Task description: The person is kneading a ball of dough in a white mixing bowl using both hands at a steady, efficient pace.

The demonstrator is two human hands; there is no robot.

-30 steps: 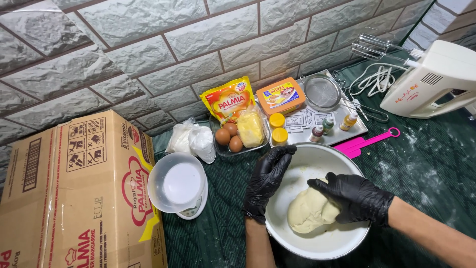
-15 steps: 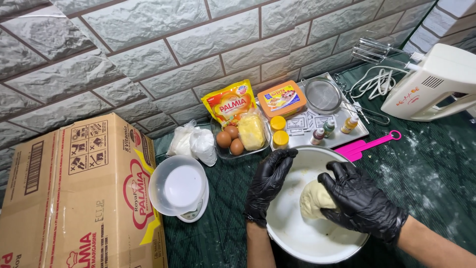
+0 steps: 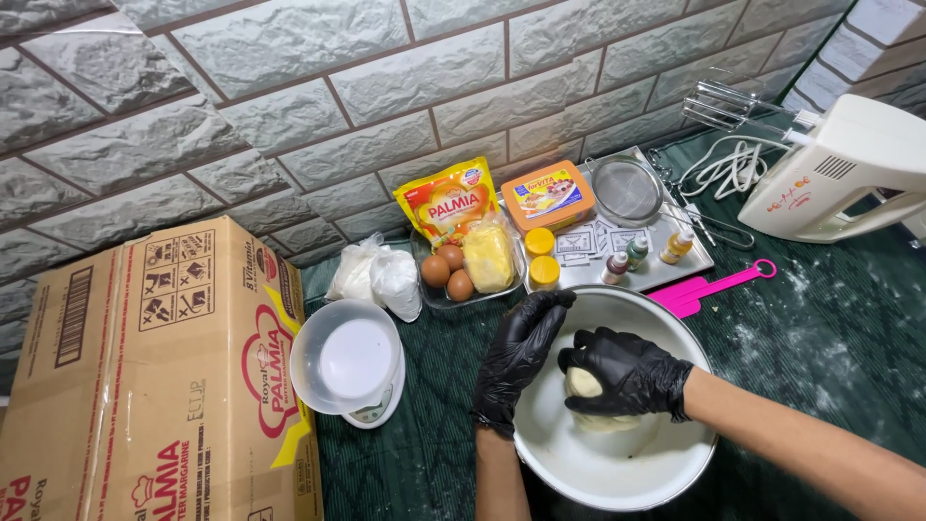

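Kneading dough in a white bowl, gloves on

Squishing a pale lump of dough [image 3: 590,403] that sits low in the white bowl [image 3: 617,473], near middle of the green mat. The right hand [image 3: 629,371] in a black glove is clenched over the top of the dough, covering most of it. The left hand [image 3: 519,352] rests loose on the bowl's left rim, fingers draped inward, holding nothing that I can see. The dough looks soft and a bit sticky, so I'd say grab it from underneath with a cupped palm.

Left of the bowl there's a plastic tub [image 3: 347,357], then a cardboard box [image 3: 145,386]. Farther off are eggs [image 3: 447,277] and a hand mixer [image 3: 839,174], partly cut off at the right edge.
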